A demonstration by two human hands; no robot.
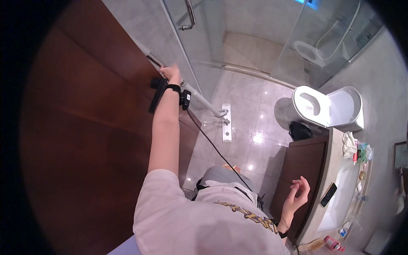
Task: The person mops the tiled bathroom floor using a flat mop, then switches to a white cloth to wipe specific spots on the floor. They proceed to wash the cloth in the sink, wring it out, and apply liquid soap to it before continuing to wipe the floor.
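The room is a bathroom with a grey tiled floor (246, 91), which carries bright light reflections; the wall on the right is grey as well. A dark brown wooden door (97, 102) fills the left side, with a black fitting (157, 97) at its edge close to the left forearm. Beside the door stands a glass panel (197, 53) with a metal handle (193, 18). The toilet (327, 104) stands on the right with its lid raised, and a black bag (300, 131) sits just beside it. Next comes a dark wooden cabinet (297, 163) under a pale worktop (337, 148) with a white basin (342, 189). A crumpled white cloth (349, 145), a phone (328, 195) by the basin's near edge and a pinkish-red pump bottle (334, 243) are noted there. A black cable (219, 152) runs from the left wrist device (185, 99) to the waist. The mop (202, 100) slants between the door and the glass panel, its flat white head on the tiles ahead of the person. The left hand (170, 73), slightly blurred, is closed around its pole, high up; the right hand (299, 193) holds nothing, fingers loosely curled, near the cabinet and well apart from the mop.
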